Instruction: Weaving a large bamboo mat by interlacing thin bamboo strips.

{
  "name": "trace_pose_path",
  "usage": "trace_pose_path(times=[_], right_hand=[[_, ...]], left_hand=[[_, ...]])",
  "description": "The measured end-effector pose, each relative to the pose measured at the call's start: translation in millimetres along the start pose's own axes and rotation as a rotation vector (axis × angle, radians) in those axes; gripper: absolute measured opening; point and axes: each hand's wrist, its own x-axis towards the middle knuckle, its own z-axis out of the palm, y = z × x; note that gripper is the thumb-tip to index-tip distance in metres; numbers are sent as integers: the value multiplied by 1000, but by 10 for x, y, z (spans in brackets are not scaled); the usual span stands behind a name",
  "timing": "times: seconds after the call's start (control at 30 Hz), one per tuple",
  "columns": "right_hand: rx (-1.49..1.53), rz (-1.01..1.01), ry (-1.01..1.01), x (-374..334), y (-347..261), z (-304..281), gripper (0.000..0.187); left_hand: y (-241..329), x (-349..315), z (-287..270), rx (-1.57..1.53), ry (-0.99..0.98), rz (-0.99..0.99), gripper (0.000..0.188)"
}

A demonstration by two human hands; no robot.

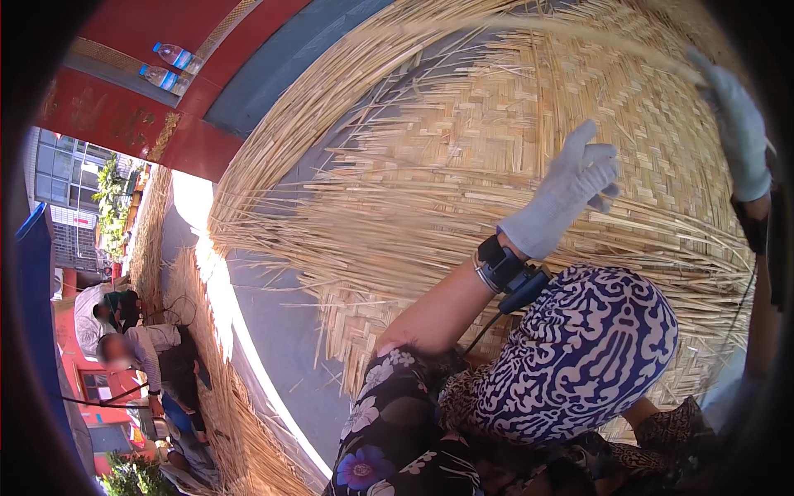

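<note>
Below me spreads a large mat of woven flat straw-coloured strips (513, 107), its loose ends fanning out on the left. Over its middle hovers my left hand (571, 186) in a pale grey glove, fingers partly bent and apart, with nothing visible in it. A black band with a small device (517, 281) circles that wrist. At the far right my right hand (738, 128), also gloved, is raised at the mat's edge. A long pale strip (571, 29), blurred by motion, arcs across the top to its fingertips; the grip itself is partly hidden.
Blue-and-white patterned cloth (595, 347) covers a rounded shape between my arms. Bundled strips (298, 128) curve along the mat's left side. Two water bottles (172, 56) rest on a red structure. People (157, 355) work beside more straw at the lower left.
</note>
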Motion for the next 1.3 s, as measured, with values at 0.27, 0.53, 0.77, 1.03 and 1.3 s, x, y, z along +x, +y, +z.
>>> trace_pose_path(times=[0.27, 0.53, 0.77, 1.03, 1.3], right_hand=[[563, 71, -252, -730, -1330, 1122, 33], [562, 7, -189, -853, -1365, 1099, 16], [347, -27, -259, -953, -1501, 1105, 17], [1136, 572, -678, -770, -1486, 1074, 16], [920, 597, -509, -745, -1562, 988, 24]], left_hand=[[-519, 35, -583, -237, 432, 23, 21], [-644, 76, -471, -226, 510, -76, 18], [-752, 72, -585, -17, 619, -208, 21], [-640, -17, -599, -278, 574, 22, 22], [-816, -39, -479, -246, 620, -50, 21]])
